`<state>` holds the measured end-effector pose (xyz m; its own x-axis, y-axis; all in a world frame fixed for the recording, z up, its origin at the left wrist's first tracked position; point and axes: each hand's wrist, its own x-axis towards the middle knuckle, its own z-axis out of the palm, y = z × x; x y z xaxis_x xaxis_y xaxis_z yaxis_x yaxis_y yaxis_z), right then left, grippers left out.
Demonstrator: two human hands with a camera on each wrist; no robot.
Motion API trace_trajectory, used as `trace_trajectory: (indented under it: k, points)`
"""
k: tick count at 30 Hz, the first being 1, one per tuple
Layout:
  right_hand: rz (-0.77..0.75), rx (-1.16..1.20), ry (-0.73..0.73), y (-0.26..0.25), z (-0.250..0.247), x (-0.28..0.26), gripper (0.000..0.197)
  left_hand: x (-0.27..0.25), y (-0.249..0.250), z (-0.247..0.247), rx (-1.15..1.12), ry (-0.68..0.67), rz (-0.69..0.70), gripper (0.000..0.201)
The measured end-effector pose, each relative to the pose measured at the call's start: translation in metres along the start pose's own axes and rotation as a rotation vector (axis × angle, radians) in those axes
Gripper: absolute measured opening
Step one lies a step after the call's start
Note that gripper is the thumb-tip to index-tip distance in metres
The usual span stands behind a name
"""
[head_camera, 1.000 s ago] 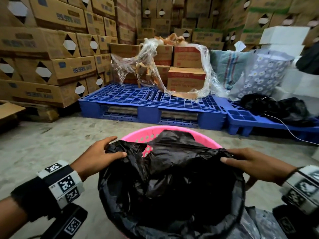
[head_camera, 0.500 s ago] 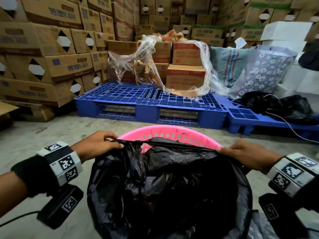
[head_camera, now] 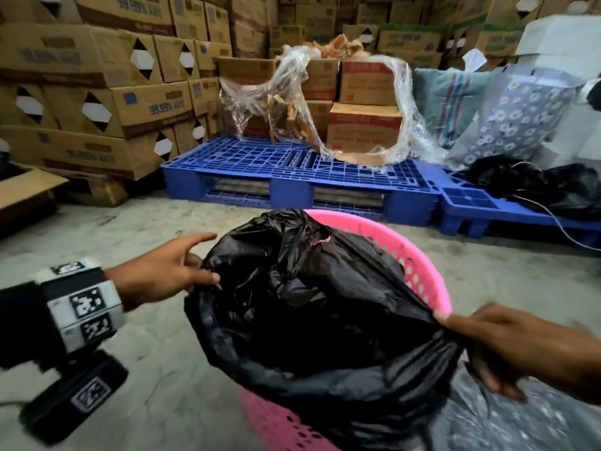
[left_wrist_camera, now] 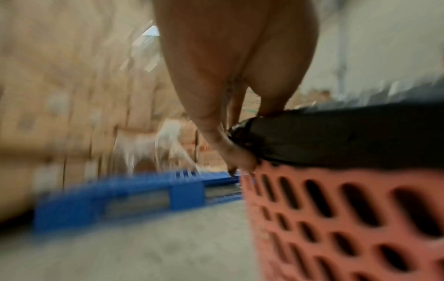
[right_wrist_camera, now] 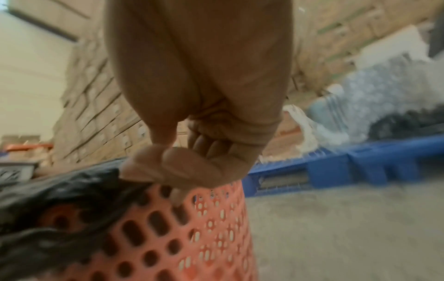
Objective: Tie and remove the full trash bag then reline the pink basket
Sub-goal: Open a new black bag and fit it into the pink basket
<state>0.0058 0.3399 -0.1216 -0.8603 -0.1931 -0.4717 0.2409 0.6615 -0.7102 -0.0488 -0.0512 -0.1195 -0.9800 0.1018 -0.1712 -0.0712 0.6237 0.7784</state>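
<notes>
While stacked cartons [head_camera: 97, 102] and a blue pallet [head_camera: 292, 170] fill the background, the pink basket [head_camera: 419, 271] stands on the floor [head_camera: 156, 369], holding the black trash bag [head_camera: 309, 320]. Left hand [head_camera: 162, 271] pinches the bag's left rim, forefinger extended; right hand [head_camera: 507, 346] grips the right rim, bunched.

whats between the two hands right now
In the head view, the black trash bag stretches from the left hand to the right hand, sitting in the pink basket.
</notes>
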Motion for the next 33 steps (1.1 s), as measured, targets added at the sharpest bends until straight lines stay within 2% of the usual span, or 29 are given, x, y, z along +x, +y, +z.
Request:
trace_trajectory:
  k: [2, 3, 5, 7, 8, 10, 11, 12, 13, 16, 19, 22, 25, 27, 29, 31, 33]
  points:
    - [-0.034, -0.057, -0.048, -0.007, 0.002, -0.007, 0.059, 0.020, 0.004, -0.010, 0.209, -0.012, 0.054, 0.055]
    - [-0.071, -0.125, -0.016, -0.009, 0.000, -0.006, 0.054, 0.025, 0.007, -0.014, 0.380, -0.011, 0.074, 0.052]
    - [-0.206, -0.373, 0.160, -0.009, -0.006, 0.000, 0.045, 0.027, 0.019, -0.016, 0.718, 0.059, 0.202, 0.049]
    - [-0.406, -0.624, 0.362, -0.010, -0.018, 0.003, 0.022, 0.009, 0.036, -0.007, 0.756, 0.100, 0.400, 0.051]
    - [-0.463, -0.699, 0.377, -0.009, -0.024, 0.007, 0.005, -0.005, 0.045, 0.001, 0.687, 0.065, 0.472, 0.054]
    - [-0.458, -0.839, 0.280, -0.006, -0.031, 0.015, 0.039, -0.037, 0.054, 0.022, 0.606, -0.121, 0.584, 0.060]
    - [-0.438, -0.852, 0.240, -0.007, -0.031, 0.015, 0.047, -0.051, 0.055, 0.034, 0.633, -0.226, 0.612, 0.062]
    - [-0.456, -0.864, 0.234, -0.006, -0.032, 0.018, 0.046, -0.060, 0.053, 0.044, 0.699, -0.309, 0.643, 0.061]
    - [-0.458, -0.882, 0.222, -0.008, -0.032, 0.016, 0.048, -0.064, 0.048, 0.052, 0.779, -0.362, 0.687, 0.056]
    - [-0.465, -1.000, 0.249, -0.008, -0.029, 0.013, 0.066, -0.056, 0.031, 0.046, 0.913, -0.373, 0.793, 0.037]
    - [-0.572, -1.050, 0.320, -0.014, -0.013, 0.003, 0.052, -0.036, 0.010, 0.017, 1.002, -0.331, 0.822, 0.036]
    - [-0.743, -0.977, 0.312, -0.033, 0.019, -0.002, 0.035, -0.011, -0.009, -0.016, 1.139, -0.128, 0.798, 0.032]
    - [-0.865, -0.950, 0.199, -0.054, 0.056, -0.003, 0.020, 0.008, -0.008, -0.029, 1.222, 0.003, 0.543, 0.069]
    - [-0.909, -0.953, 0.159, -0.060, 0.064, 0.000, 0.020, 0.010, -0.006, -0.023, 1.106, 0.066, 0.562, 0.075]
    - [-0.889, -0.922, 0.147, -0.059, 0.050, 0.005, 0.025, -0.001, 0.003, -0.009, 0.895, 0.082, 0.663, 0.070]
    - [-0.828, -0.901, 0.176, -0.049, 0.024, 0.011, 0.037, -0.018, 0.011, 0.007, 0.711, 0.014, 0.672, 0.060]
    - [-0.776, -0.926, 0.245, -0.035, 0.001, 0.011, 0.046, -0.035, 0.018, 0.025, 0.682, -0.041, 0.694, 0.061]
